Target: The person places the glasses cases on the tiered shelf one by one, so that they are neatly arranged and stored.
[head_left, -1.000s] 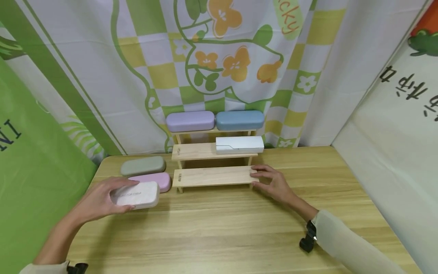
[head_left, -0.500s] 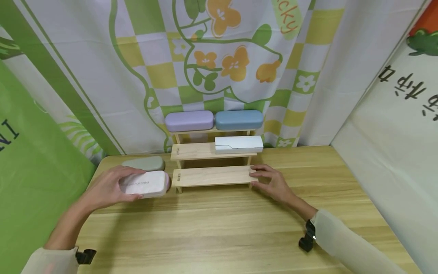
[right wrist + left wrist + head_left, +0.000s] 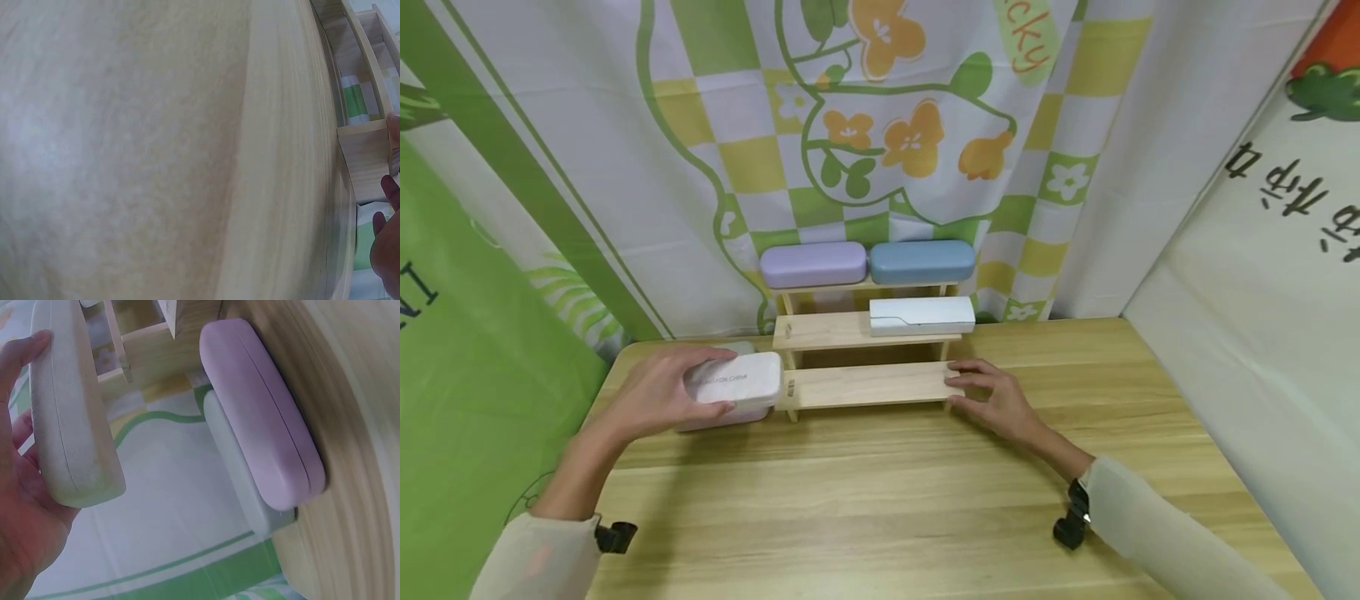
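Note:
My left hand (image 3: 658,392) grips a whitish glasses case (image 3: 741,377) with lettering on its lid, fingers on its far side and thumb on its near side. It is held beside the left end of a three-tier wooden display rack (image 3: 868,386). Below it, a pink glasses case (image 3: 265,419) and a grey-green glasses case (image 3: 237,465) lie side by side on the table, largely hidden in the head view. At the right end of the rack's lowest tier, my right hand (image 3: 1000,402) holds the board between fingers and thumb.
On the top tier sit a lilac glasses case (image 3: 813,265) and a blue one (image 3: 922,262). A white case (image 3: 922,317) occupies the right half of the middle tier. Patterned curtain (image 3: 880,125) hangs close behind the rack, at the back of the wooden table (image 3: 880,508).
My left hand has carried the whitish case right and away from me, towards the rack, so it now covers most of the pink case. The right hand stays at the rack's end.

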### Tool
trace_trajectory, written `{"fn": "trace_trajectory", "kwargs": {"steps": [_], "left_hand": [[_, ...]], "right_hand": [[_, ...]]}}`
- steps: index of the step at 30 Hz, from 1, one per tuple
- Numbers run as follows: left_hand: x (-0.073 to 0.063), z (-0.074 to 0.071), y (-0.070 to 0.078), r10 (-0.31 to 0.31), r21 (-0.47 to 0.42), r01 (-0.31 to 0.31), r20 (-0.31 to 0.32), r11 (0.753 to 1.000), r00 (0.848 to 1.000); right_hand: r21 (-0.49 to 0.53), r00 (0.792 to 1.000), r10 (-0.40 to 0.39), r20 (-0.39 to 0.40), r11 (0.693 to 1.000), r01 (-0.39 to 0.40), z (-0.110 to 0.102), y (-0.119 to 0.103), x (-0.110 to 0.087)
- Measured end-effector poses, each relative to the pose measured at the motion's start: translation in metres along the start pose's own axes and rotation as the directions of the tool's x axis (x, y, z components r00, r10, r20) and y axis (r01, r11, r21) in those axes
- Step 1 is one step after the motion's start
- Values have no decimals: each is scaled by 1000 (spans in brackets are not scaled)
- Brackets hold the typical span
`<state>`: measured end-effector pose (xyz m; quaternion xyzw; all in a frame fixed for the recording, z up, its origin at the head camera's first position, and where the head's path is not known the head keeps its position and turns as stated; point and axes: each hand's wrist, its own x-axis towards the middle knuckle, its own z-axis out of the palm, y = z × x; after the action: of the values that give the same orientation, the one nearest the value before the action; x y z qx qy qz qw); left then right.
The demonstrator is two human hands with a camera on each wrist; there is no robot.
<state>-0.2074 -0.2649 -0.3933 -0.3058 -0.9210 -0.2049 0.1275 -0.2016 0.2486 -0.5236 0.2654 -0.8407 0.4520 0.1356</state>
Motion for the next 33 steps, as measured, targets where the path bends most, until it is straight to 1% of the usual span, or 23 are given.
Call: {"fn": "trace_trajectory", "kwargs": {"steps": [5, 13, 20, 27, 33], "left_hand": [[14, 5, 3, -8, -9, 8, -1, 1000, 1000], [37, 12, 13, -29, -16, 29, 8, 999, 1000], [56, 18, 19, -63, -25, 64, 42, 998, 997], [70, 24, 21, -78, -24, 79, 63, 997, 995], [83, 31, 21, -111, -31, 114, 85, 993, 990]], "right_hand": [[-1, 1000, -8, -3, 1000, 8, 2, 3, 0], [10, 1000, 8, -7, 1000, -8, 1, 2, 0], [12, 1000, -10, -6, 1000, 10, 1, 4, 0], [12, 1000, 17, 6, 1000, -17, 1, 3, 0], [21, 1000, 16, 4, 1000, -16, 0, 2, 0]]}}
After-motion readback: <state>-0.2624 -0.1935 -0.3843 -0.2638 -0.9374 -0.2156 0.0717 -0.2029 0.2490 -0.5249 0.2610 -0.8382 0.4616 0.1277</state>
